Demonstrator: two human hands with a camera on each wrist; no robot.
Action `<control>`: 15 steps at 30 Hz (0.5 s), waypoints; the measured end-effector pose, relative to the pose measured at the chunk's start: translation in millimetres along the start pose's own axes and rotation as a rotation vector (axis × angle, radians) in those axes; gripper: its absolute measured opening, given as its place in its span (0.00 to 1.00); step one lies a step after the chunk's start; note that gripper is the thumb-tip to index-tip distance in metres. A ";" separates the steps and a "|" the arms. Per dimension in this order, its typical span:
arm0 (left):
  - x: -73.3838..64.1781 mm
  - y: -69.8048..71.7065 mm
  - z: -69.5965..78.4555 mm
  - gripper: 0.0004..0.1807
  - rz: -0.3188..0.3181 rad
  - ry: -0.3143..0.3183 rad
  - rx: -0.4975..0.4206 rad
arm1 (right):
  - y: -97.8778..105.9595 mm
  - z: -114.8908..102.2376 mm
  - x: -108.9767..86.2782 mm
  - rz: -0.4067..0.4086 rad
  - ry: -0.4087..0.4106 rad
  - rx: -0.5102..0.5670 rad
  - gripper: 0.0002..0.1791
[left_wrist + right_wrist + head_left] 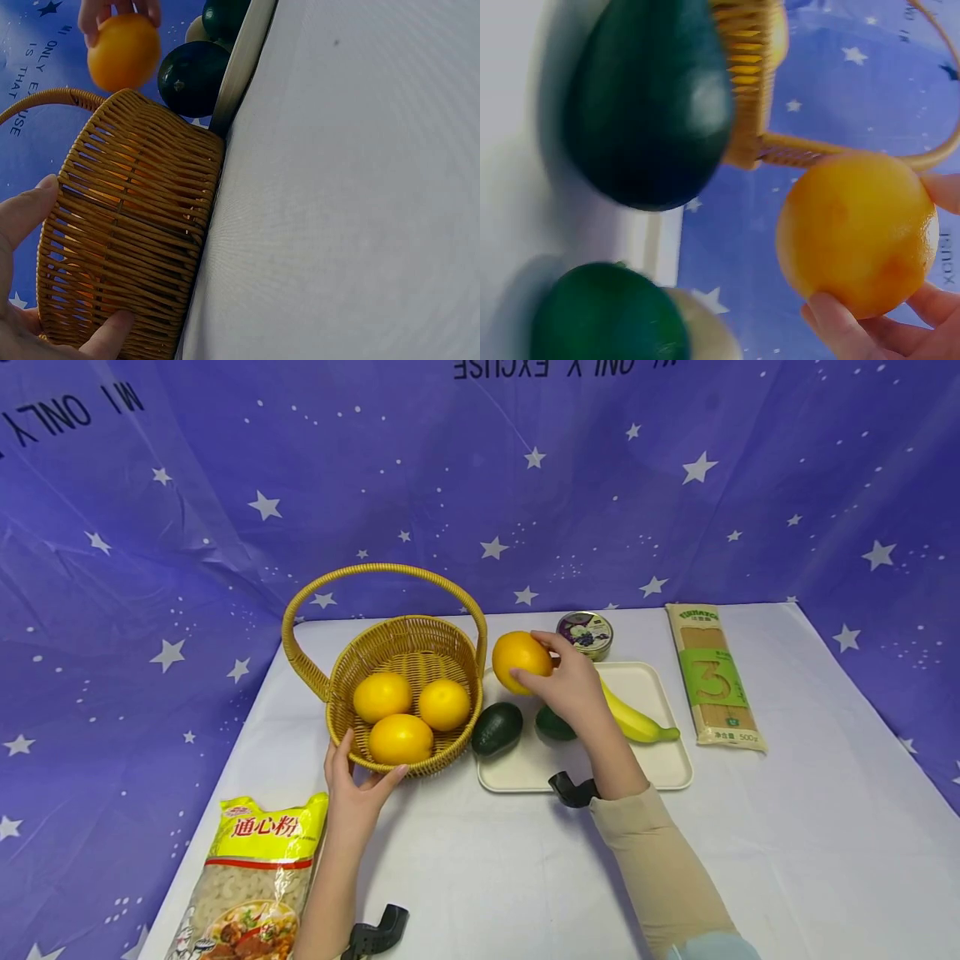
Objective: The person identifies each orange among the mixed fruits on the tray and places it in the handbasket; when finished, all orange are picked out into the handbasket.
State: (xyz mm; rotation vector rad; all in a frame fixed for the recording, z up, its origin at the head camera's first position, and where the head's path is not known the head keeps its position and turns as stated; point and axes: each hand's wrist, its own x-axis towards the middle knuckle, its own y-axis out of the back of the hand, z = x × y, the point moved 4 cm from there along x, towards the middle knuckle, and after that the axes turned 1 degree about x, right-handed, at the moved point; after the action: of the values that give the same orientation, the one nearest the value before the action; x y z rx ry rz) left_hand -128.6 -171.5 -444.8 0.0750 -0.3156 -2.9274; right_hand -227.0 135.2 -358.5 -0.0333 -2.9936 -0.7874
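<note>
My right hand [573,685] pinches an orange [522,662] between thumb and fingers, raised above the left end of a cream tray [585,783]. To its left stands a wicker basket [408,631] with an upright loop handle. Inside lie three oranges [401,739]. My left hand [360,789] grips the basket's near rim, with one finger against the woven side [127,225]. Below the held orange, a dark green avocado [498,729] is at the tray's left edge. A second avocado [555,724] and a banana [637,718] are partly hidden by my right hand and arm.
Behind the tray stands a round tin [585,633]. A pack of noodles [715,677] lies on the right. At front left, next to my left forearm, is a bag of macaroni [258,877]. A purple star-patterned cloth [487,485] hangs behind the white table [810,827].
</note>
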 end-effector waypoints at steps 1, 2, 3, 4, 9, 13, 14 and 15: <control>0.2 0.2 -0.4 0.55 0.000 0.002 -0.001 | 1.0 -1.7 -2.0 -0.006 -0.001 0.014 0.38; 0.2 0.4 -0.5 0.56 0.000 0.003 -0.001 | 1.9 -3.4 -3.8 -0.013 0.001 0.026 0.37; 0.1 0.5 -0.5 0.56 0.000 0.003 -0.001 | 2.6 -5.5 -5.8 -0.021 0.004 0.037 0.37; 0.0 0.7 -0.3 0.56 0.001 0.002 0.000 | 3.2 -7.9 -7.9 -0.027 0.007 0.045 0.37; -1.4 0.7 1.3 0.55 0.005 -0.011 0.008 | 3.2 -20.5 -18.1 -0.066 0.047 0.105 0.35; -2.0 0.4 2.6 0.54 0.001 -0.021 0.014 | -4.6 -28.3 -24.3 -0.134 0.094 0.176 0.34; -2.0 0.3 2.8 0.54 0.001 -0.022 0.017 | -8.0 -29.5 -25.4 -0.154 0.103 0.194 0.34; -2.1 0.5 3.0 0.54 0.001 -0.019 0.018 | -11.8 -29.9 -25.8 -0.171 0.111 0.212 0.34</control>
State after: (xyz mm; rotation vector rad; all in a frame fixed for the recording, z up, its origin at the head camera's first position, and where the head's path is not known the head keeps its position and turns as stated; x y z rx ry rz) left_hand -126.6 -171.0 -441.8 0.0493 -0.3442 -2.9260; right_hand -200.4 109.9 -339.5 0.2679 -2.9833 -0.4615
